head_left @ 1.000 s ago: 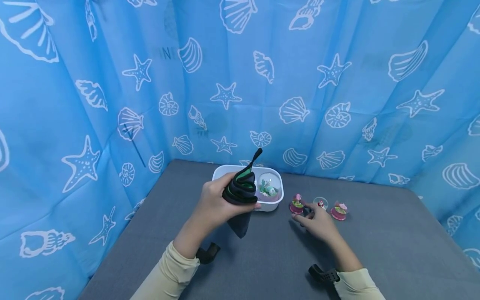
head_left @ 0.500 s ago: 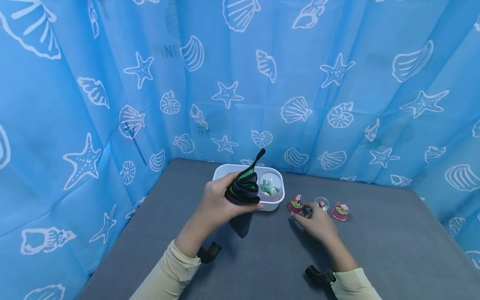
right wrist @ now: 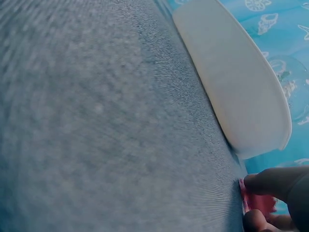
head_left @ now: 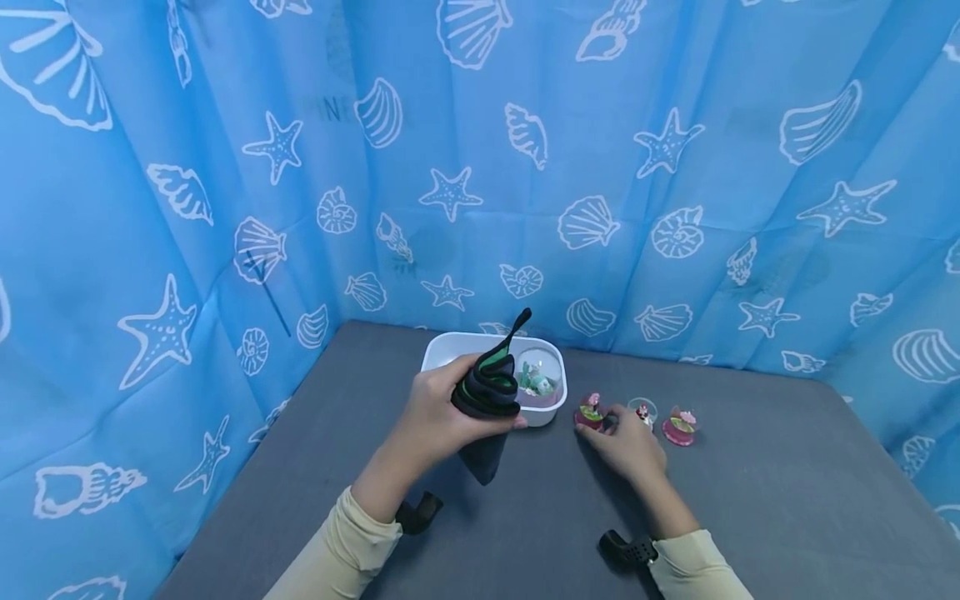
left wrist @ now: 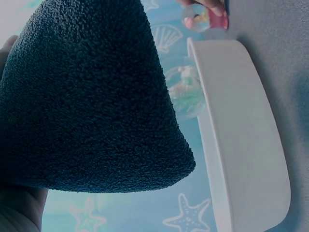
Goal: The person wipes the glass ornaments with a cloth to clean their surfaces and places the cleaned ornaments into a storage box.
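My left hand (head_left: pixel 438 417) grips a rolled, dark terry towel (head_left: pixel 487 387) with green showing in its folds. It holds the towel raised in front of the white bin (head_left: pixel 538 417). In the left wrist view the towel (left wrist: pixel 96 96) fills much of the picture. To the right of the bin, my right hand (head_left: pixel 633 446) holds a small snow globe (head_left: pixel 589 415) with a pink base and pink figure, low over the table. The right wrist view shows fingers (right wrist: pixel 270 181) about the pink base (right wrist: pixel 260 203).
A larger snow globe (head_left: pixel 537 375) with a green figure sits in the bin's right end. Beyond my right hand stand a small clear globe (head_left: pixel 642 410) with a red and white figure and another pink-based globe (head_left: pixel 679 427). A blue shell-print curtain (head_left: pixel 480 208) backs the grey table (head_left: pixel 525 533).
My right forearm has swung slightly left, while its fingers stay at the pink-based snow globe. My left hand keeps the towel at nearly the same place.
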Demonstrator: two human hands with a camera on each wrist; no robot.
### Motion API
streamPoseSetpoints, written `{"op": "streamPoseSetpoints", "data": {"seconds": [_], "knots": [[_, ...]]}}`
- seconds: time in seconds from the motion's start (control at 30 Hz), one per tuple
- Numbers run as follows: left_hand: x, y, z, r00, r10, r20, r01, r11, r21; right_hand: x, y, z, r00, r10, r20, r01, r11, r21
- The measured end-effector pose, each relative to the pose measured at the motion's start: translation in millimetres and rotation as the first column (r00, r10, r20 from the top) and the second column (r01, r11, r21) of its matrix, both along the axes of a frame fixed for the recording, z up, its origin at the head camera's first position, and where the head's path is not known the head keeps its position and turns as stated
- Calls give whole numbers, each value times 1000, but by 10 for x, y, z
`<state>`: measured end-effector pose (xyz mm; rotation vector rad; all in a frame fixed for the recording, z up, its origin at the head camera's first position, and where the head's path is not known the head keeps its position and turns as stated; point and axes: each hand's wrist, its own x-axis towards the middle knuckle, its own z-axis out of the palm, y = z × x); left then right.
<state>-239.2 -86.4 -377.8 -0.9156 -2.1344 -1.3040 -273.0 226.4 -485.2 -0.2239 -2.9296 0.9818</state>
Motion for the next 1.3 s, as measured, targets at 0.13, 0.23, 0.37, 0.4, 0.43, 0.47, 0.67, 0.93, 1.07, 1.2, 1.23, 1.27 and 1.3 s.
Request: {"op": "streamPoseSetpoints", "data": {"seconds": [0.13, 0.23, 0.37, 0.4, 0.43, 0.47, 0.67, 0.93, 1.07, 1.2, 1.23, 1.27, 1.3], "knots": [[11, 9, 3, 1000, -6, 4, 5, 1000, 6, -35, 8, -11, 1000, -2, -11, 2, 1000, -2], [9, 16, -1, 1000, -7, 5, 7, 1000, 8, -47, 10, -6, 1000, -2, -7, 2, 1000, 3], [8, 28, -15, 1000, -10, 9, 10, 1000, 5, -52, 20, -3, 1000, 7, 2, -7, 1000, 18], [9, 30, -18, 1000, -11, 11, 11, 1000, 3, -53, 24, -7, 1000, 9, 4, -10, 1000, 20], [12, 32, -21, 1000, -13, 15, 13, 1000, 3, -53, 29, -9, 1000, 13, 6, -13, 1000, 21], [16, 35, -24, 1000, -15, 19, 15, 1000, 2, -53, 36, -13, 1000, 16, 6, -16, 1000, 18], [44, 48, -23, 999, -17, 49, 17, 1000, 5, -51, 68, -28, 999, 52, -16, -52, 998, -28], [40, 59, -15, 999, -21, 33, 21, 1000, 2, -12, 47, 164, 991, 107, -79, -113, 991, -73], [30, 61, -12, 1000, -23, 22, 23, 1000, 0, 59, 41, 333, 988, 102, -119, -111, 992, -67], [36, 61, -14, 999, -21, 26, 21, 1000, -8, 117, 32, 477, 979, 73, -189, -93, 991, -97], [39, 62, -15, 999, -20, 28, 20, 1000, -9, 131, 26, 513, 978, 64, -198, -86, 991, -105], [42, 63, -15, 999, -18, 31, 18, 1000, -9, 146, 19, 550, 978, 53, -201, -78, 990, -116], [43, 64, -15, 999, -16, 33, 16, 1000, -9, 164, 10, 588, 978, 44, -203, -71, 989, -129]]}}
